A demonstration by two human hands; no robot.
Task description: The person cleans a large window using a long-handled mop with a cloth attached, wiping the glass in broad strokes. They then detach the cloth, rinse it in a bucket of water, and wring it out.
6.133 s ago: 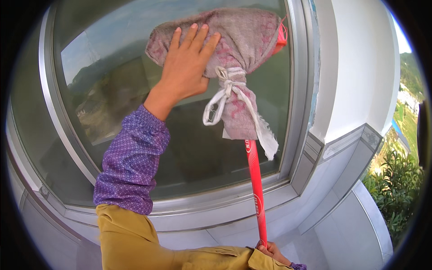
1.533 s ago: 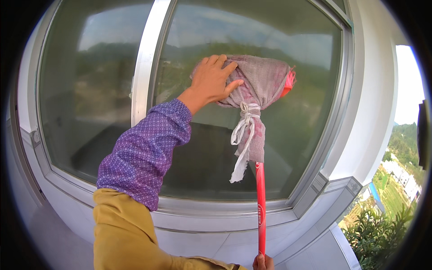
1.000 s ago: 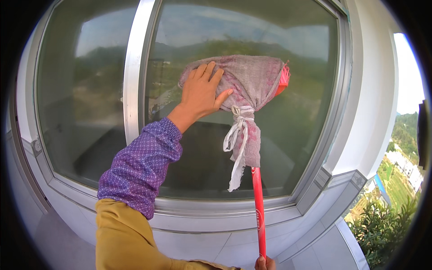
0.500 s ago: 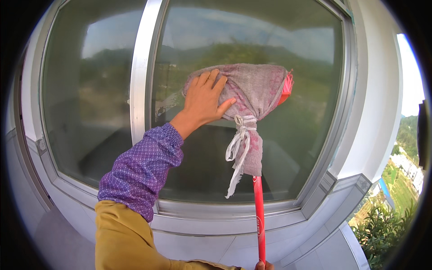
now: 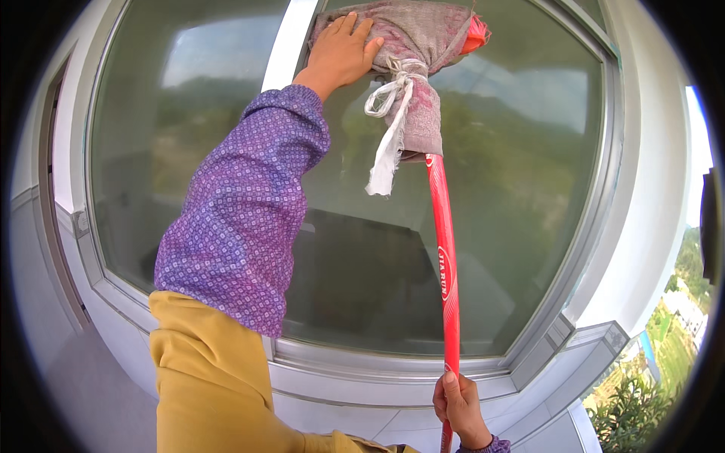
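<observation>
A red-handled broom (image 5: 447,287) stands nearly upright in front of the window, its head wrapped in a greyish-pink cloth (image 5: 423,34). White strips (image 5: 404,83) tie the cloth round the neck of the handle, with loose ends hanging down. Red bristles (image 5: 476,35) poke out at the right end. My left hand (image 5: 343,51) lies flat on the left part of the cloth, fingers spread, pressing it toward the glass. Low on the handle, my right hand (image 5: 461,408) is wrapped round the red pole.
The window pane (image 5: 513,226) reflects sky and hills. A silver frame bar (image 5: 290,45) runs left of the cloth, and a tiled sill (image 5: 393,389) lies below. To the right are a white wall (image 5: 653,174) and green plants (image 5: 630,415) outside.
The wrapped broom head has moved up the glass, and my left hand has gone up with it. My right hand has risen further into view on the handle.
</observation>
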